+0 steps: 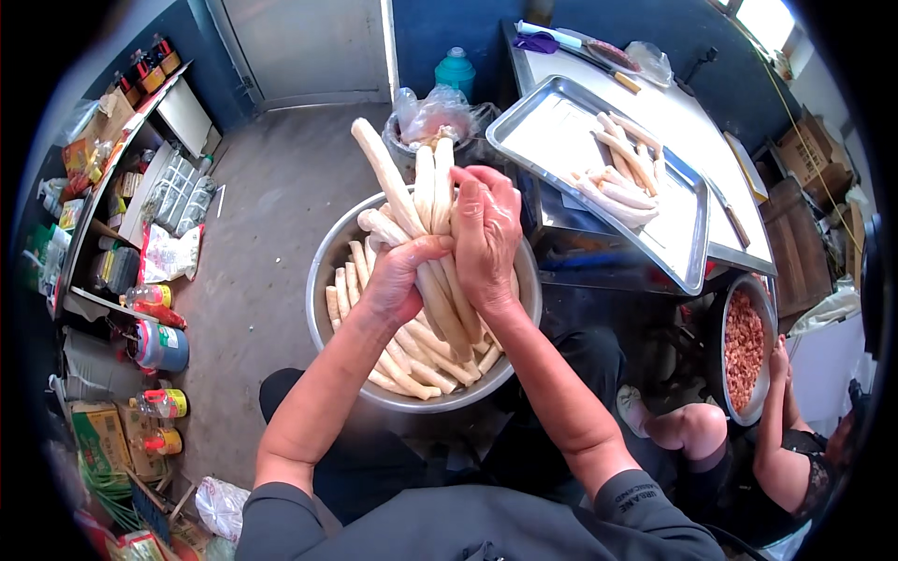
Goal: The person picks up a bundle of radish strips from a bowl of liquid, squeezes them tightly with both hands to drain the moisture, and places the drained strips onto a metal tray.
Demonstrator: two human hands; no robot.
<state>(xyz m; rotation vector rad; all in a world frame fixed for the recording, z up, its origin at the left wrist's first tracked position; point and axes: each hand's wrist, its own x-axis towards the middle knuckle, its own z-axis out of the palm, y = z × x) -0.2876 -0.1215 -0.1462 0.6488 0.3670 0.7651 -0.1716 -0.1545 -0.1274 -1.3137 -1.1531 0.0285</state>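
Note:
Both my hands grip a bundle of long, pale, sausage-like sticks (396,178) above a wide round metal basin (322,266). My left hand (402,276) is wrapped round the bundle from the left, thumb across its front. On the right side, my right hand (486,238) closes on the same bundle with curled fingers, touching the left thumb. The upper ends fan out past my hands, and the lower ends hang into the basin. Many similar sticks (412,355) lie in the basin below, partly hidden by my hands and forearms.
A metal tray (524,122) with several pale sticks (627,168) rests on the table (748,224), near a knife (730,213). At right, a co-worker's hand (778,360) is beside a basin of chopped pinkish meat (744,351). Cluttered shelves (122,215) and bottles (161,346) line the left.

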